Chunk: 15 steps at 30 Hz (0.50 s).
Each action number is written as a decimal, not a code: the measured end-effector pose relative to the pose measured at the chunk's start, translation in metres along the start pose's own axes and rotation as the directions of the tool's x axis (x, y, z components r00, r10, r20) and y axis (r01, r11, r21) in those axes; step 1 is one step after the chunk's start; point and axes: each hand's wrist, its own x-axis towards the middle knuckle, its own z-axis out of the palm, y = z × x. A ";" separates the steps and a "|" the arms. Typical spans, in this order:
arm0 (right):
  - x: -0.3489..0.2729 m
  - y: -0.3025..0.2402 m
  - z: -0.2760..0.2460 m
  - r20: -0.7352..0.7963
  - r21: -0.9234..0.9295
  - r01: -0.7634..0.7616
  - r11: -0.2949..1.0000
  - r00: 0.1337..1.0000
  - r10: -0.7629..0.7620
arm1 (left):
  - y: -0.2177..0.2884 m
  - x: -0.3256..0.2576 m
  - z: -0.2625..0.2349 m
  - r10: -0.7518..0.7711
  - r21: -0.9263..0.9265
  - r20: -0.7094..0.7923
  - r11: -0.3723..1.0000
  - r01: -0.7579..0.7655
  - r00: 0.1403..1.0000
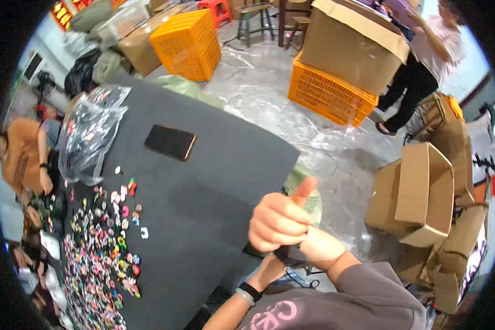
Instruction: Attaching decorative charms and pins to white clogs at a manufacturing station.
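My right hand (278, 221) is raised beyond the table's near right edge. Its fingers are curled into a fist and its thumb is stretched out; nothing shows in it. Below it is my left hand (270, 269), with a black band and a pale bangle on that wrist. The left fingers are hidden behind a dark thing at my right wrist, and I cannot make out what that is. The dark grey table (203, 209) lies to the left of both hands. A smartphone (170, 142) rests on it, screen up. Many small colourful pieces (96, 258) are heaped along its left side.
A clear plastic bag (91, 135) lies at the table's far left. A person in orange (25, 157) sits beyond the left edge. Orange crates (184, 44) and a large carton (352, 47) stand across the floor, with another person beside the carton. An opened cardboard box (412, 192) is at right.
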 end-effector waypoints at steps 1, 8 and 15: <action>-0.001 0.002 -0.003 -0.034 0.032 0.007 0.999 0.999 -0.006 | 0.033 0.012 -0.027 0.011 -0.073 -0.052 0.997 -0.014 0.999; -0.012 0.014 0.005 -0.191 0.172 0.039 0.984 0.982 -0.005 | 0.076 0.019 -0.046 0.064 -0.023 -0.141 0.997 -0.067 0.988; -0.010 0.018 -0.006 -0.240 0.233 0.087 0.968 0.970 -0.029 | 0.067 0.009 -0.048 -0.144 -0.335 -0.037 0.934 0.124 0.989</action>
